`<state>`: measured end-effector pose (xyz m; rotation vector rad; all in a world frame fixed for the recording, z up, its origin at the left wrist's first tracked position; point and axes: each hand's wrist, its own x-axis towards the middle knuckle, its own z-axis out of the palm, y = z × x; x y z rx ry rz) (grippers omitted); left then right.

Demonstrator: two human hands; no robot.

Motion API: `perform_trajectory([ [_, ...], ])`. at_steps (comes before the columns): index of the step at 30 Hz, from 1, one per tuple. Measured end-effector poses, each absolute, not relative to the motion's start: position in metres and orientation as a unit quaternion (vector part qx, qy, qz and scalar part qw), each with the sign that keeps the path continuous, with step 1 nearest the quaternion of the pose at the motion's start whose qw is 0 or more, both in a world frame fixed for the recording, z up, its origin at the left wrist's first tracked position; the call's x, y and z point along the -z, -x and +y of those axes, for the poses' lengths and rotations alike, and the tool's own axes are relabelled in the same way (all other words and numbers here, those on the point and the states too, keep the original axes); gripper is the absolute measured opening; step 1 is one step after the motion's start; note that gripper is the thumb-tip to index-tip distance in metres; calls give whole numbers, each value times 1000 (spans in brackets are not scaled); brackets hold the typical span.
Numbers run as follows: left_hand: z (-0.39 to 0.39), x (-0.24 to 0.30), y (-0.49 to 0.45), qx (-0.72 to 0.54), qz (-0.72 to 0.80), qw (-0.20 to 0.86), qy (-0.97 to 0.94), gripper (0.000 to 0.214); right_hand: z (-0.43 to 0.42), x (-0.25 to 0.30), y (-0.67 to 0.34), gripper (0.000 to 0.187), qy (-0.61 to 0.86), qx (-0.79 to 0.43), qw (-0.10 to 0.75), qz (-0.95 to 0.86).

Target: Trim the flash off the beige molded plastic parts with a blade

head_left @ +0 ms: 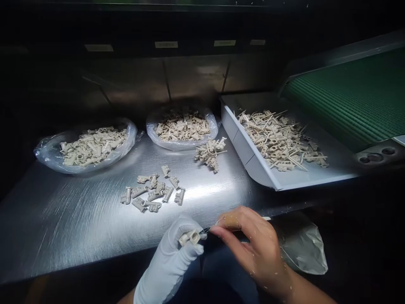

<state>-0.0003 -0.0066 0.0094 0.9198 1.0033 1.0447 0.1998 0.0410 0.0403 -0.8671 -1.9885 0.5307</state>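
Note:
My left hand (179, 253), in a white glove, is closed around a beige molded plastic part (190, 237) with a round opening facing up. My bare right hand (253, 245) pinches a slim knife-like tool (205, 230). Its dark thin tip meets the right side of the part, though I cannot tell whether it touches. A pale end of the tool sticks out behind the knuckles. Beyond my hands, several similar loose parts (155, 192) lie scattered on the metal table (95, 228).
Two clear plastic bags of parts (131, 145) (182, 145) stand at the back. A small heap (210, 154) lies beside a white tray (249, 158) full of parts with thin sticks. Right of it is a green conveyor belt (351, 97). A plastic bag (303, 245) hangs below the table edge.

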Motion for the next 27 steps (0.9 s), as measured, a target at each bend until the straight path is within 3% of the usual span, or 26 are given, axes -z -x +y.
perform_trajectory([
  [4,-3,-14,6,-443,438,647,-440,23,42,-47,-202,15,316,-153,437,-828],
  [10,3,-22,15,-405,412,654,-488,35,46,-60,-206,11,292,-177,396,-852],
  [23,6,-26,16,-374,410,655,-514,42,49,-58,-211,12,334,-384,326,-797],
  [27,-1,-20,12,-389,450,612,-521,37,49,-47,-210,14,347,-366,326,-799],
])
